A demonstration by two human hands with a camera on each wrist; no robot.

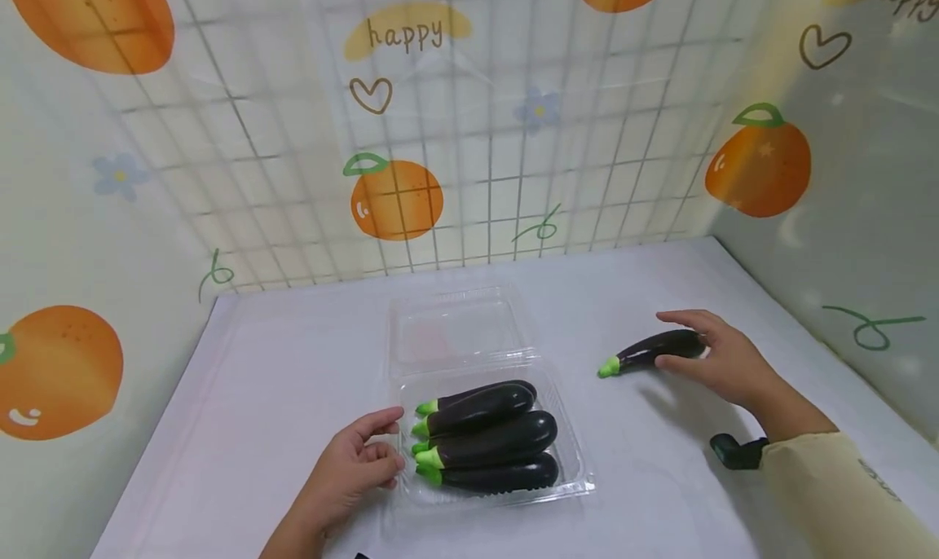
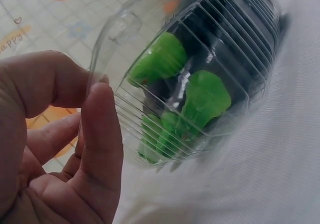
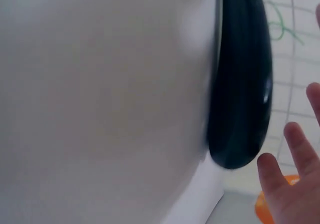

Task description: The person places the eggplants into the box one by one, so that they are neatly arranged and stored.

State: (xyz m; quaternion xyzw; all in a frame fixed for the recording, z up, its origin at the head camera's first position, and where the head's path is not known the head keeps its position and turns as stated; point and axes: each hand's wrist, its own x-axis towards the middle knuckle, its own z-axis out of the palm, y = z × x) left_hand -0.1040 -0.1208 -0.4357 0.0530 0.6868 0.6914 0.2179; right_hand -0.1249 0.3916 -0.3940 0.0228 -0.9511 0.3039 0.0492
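A hinged clear plastic box [image 1: 587,484] lies with its lid folded back, and several dark eggplants [image 1: 499,441] with green stem ends fill its base. My left hand [image 1: 355,457] pinches the box's left rim between thumb and forefinger; the left wrist view shows the green stem ends [image 2: 207,96] through the ribbed side. To the right, a single eggplant [image 1: 653,349] lies on the table, stem toward the box. My right hand [image 1: 722,363] reaches over its thick end, thumb and fingers spread. In the right wrist view, the fingers [image 3: 300,144] are straight beside this eggplant [image 3: 242,83].
The clear lid [image 1: 455,331] lies flat behind the base. A black object [image 1: 734,453] shows by the right sleeve [image 1: 836,486]. White cloth covers the table [image 1: 286,363], with fruit-printed sheeting [image 1: 293,176] over a wire grid behind and at both sides.
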